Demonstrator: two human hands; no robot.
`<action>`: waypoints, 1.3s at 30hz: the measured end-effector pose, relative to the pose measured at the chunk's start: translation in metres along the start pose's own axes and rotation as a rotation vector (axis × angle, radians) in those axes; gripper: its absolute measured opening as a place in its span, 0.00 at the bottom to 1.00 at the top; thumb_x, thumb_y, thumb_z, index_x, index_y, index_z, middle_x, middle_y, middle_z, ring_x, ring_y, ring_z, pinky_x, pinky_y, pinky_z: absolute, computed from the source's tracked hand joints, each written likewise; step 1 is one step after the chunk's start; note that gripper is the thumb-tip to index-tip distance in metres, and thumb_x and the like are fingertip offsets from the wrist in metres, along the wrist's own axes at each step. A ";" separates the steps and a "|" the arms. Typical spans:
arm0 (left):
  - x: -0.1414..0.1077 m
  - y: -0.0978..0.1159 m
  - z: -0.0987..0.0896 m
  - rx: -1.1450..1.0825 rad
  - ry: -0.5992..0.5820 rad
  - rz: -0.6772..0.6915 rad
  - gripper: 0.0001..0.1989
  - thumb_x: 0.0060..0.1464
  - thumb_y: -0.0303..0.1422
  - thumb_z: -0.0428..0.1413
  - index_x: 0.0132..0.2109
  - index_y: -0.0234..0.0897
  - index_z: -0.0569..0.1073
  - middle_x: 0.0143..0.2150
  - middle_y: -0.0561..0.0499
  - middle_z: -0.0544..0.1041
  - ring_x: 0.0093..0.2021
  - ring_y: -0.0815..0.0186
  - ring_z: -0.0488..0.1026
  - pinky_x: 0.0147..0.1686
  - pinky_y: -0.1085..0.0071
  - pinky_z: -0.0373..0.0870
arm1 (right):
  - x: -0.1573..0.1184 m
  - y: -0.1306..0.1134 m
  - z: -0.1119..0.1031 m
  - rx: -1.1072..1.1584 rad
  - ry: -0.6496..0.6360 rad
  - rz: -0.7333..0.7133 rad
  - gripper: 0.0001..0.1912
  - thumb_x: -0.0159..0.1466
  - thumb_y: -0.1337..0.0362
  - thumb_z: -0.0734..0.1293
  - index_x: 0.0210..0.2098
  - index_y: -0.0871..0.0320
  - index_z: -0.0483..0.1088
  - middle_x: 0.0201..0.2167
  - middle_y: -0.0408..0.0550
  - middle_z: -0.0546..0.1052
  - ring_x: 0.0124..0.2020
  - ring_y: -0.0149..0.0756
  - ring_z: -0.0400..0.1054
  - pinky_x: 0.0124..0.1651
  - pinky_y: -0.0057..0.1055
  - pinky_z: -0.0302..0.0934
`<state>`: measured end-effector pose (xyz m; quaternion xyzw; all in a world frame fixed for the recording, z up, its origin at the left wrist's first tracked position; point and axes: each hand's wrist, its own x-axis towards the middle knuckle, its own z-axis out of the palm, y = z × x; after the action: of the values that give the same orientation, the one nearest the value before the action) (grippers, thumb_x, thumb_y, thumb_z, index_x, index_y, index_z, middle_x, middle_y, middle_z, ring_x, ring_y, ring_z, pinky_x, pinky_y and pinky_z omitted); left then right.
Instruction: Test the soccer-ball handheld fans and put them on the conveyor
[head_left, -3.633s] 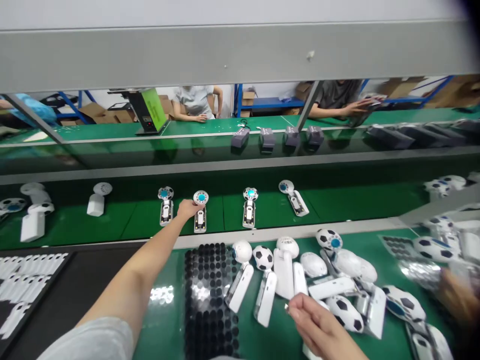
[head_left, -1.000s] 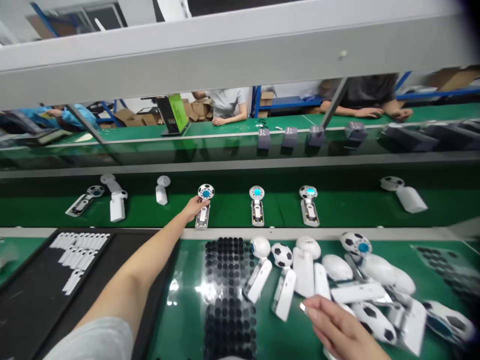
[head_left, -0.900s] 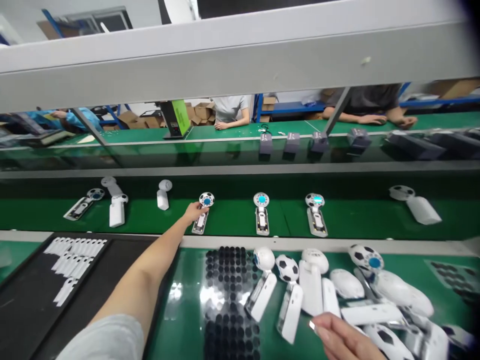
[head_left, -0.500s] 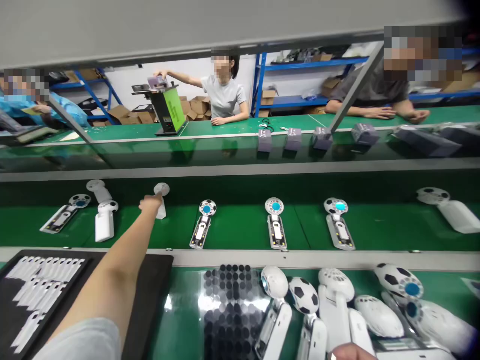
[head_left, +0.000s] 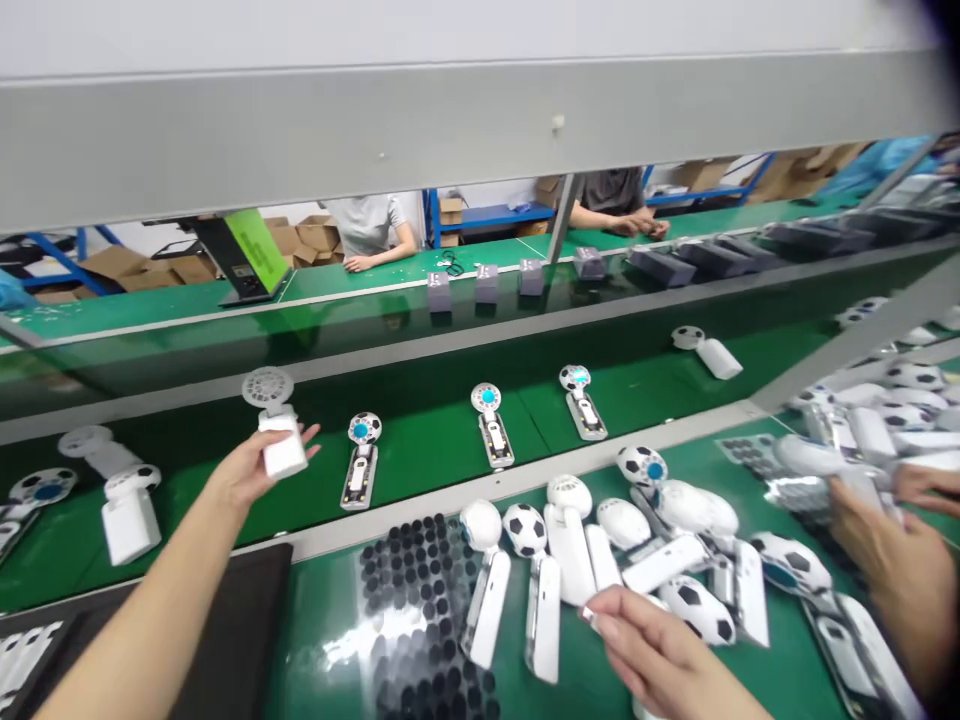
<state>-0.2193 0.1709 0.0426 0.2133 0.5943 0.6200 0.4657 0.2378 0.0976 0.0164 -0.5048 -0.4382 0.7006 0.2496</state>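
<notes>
My left hand [head_left: 259, 460] grips a white handheld fan [head_left: 286, 455] by its handle, raised over the green conveyor belt, its round grille head [head_left: 268, 387] upward. To its right a football-patterned fan with an uncovered handle [head_left: 360, 475] lies on the belt. Closed in a pinch, my right hand [head_left: 649, 645] has a small white piece [head_left: 589, 614] at its fingertips, too small to name. That hand is over the near bench beside a pile of fans [head_left: 694, 510], some white and some football-patterned. A sheet of black round stickers [head_left: 427, 600] lies to its left.
More fans [head_left: 491, 435] lie spaced along the belt. At left, a black tray [head_left: 247, 610] holds white parts. A co-worker's hands [head_left: 892, 560] work among fans at right. Grey boxes [head_left: 486, 284] stand on the far line, below a grey overhead beam [head_left: 450, 130].
My left hand has lifted the white fan from the belt and brought it nearer. The view has swung right, bringing the co-worker's hands in and showing more of my right hand.
</notes>
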 end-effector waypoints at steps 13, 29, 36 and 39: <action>-0.172 -0.077 0.153 -0.576 -0.589 -0.456 0.23 0.58 0.43 0.42 0.46 0.26 0.66 0.30 0.44 0.70 0.29 0.66 0.70 0.29 0.70 0.70 | -0.041 -0.024 0.022 -0.102 -0.108 -0.330 0.09 0.62 0.58 0.60 0.32 0.58 0.60 0.21 0.41 0.71 0.19 0.26 0.52 0.23 0.25 0.47; -0.241 -0.087 0.182 -0.163 -0.522 -0.472 0.13 0.51 0.34 0.55 0.44 0.34 0.70 0.28 0.49 0.73 0.25 0.66 0.72 0.25 0.71 0.68 | -0.054 -0.016 0.026 -0.122 -0.162 -0.478 0.05 0.62 0.62 0.60 0.33 0.58 0.62 0.21 0.39 0.70 0.25 0.29 0.63 0.33 0.28 0.57; -0.250 -0.084 0.188 0.041 -0.576 -0.285 0.12 0.46 0.34 0.59 0.39 0.33 0.70 0.32 0.48 0.75 0.28 0.67 0.72 0.28 0.74 0.68 | -0.048 -0.012 0.017 -0.259 -0.107 -0.499 0.06 0.61 0.62 0.60 0.30 0.57 0.62 0.18 0.38 0.67 0.21 0.27 0.59 0.27 0.25 0.54; -0.250 -0.084 0.189 0.153 -0.603 -0.252 0.13 0.46 0.34 0.59 0.39 0.34 0.69 0.31 0.50 0.74 0.27 0.69 0.71 0.25 0.76 0.66 | -0.048 -0.009 0.014 -0.339 -0.160 -0.450 0.06 0.61 0.63 0.60 0.28 0.57 0.61 0.17 0.37 0.66 0.19 0.27 0.57 0.25 0.24 0.52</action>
<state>0.0811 0.0528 0.0744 0.3461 0.4963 0.4204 0.6762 0.2418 0.0590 0.0494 -0.3726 -0.6683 0.5819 0.2756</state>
